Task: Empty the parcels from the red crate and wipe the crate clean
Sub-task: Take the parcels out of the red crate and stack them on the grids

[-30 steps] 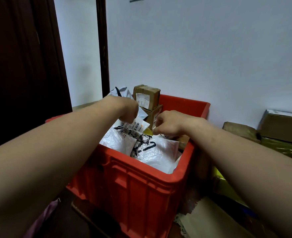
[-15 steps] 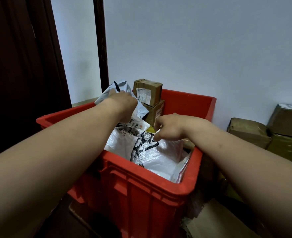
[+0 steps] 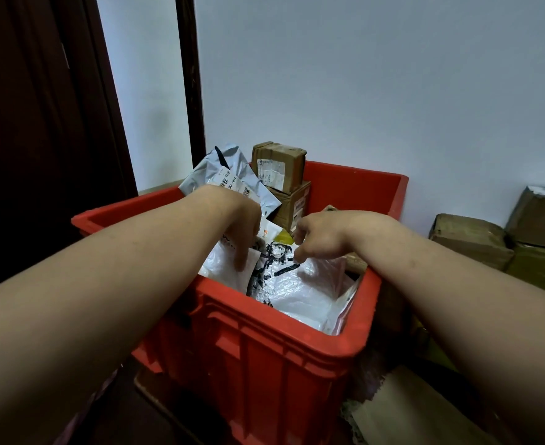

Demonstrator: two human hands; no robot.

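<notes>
White parcel (image 3: 300,292) directly under fingers (image 3: 241,256)

The red plastic crate (image 3: 264,364) stands upright with its top open, its ribbed walls and thick rim whole, and it is full of parcels. At the crate's far side two brown taped boxes are stacked, the top box (image 3: 279,165) rising above the rim and tilted slightly on the lower box (image 3: 292,203). A grey mailer (image 3: 232,175) with a barcode label leans beside them at the crate's far left, also poking above the rim. Nearer the crate's front lie a small white mailer (image 3: 223,268) and, partly under it, a crinkled white printed mailer (image 3: 303,290) with a black drawing. A yellow scrap (image 3: 284,236) shows at the crate's middle.
</notes>
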